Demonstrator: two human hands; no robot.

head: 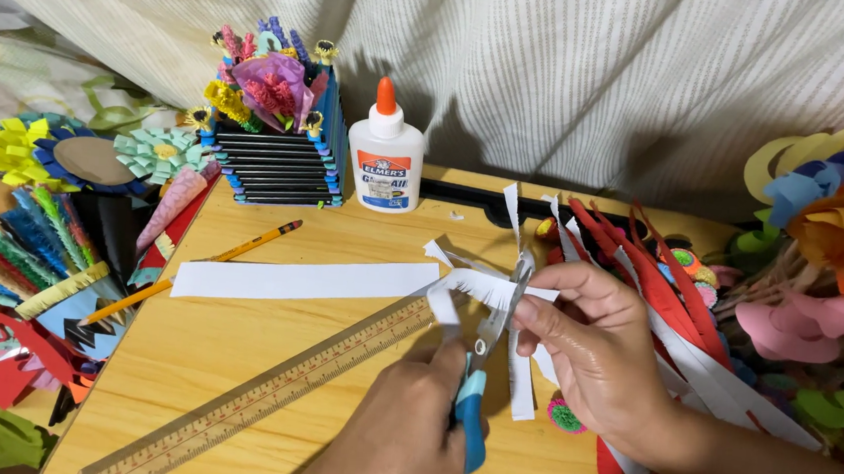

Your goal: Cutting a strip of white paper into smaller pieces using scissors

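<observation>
While the left hand (pixel 407 421) is wrapped around the blue handles of the scissors (pixel 486 352), its grip is curled tight and the blades point up and away, their tips slightly parted at the fringed edge of a white paper strip (pixel 483 287). The right hand (pixel 588 355) sits just right of the blades, thumb and forefinger pressed together on the strip's cut end, the other fingers folded loosely beneath. From that pinch the strip runs left across the table (pixel 262 355), lying flat past the scissors. A ruler (pixel 264 395) lies slanted just left of the left hand, and a pencil (pixel 199 270) lies beyond it. Farther off, behind both hands, stand a glue bottle (pixel 385 154) and a box of paper flowers (pixel 275 130). Red and white paper strips (pixel 677 317) pile up under the right wrist.
</observation>
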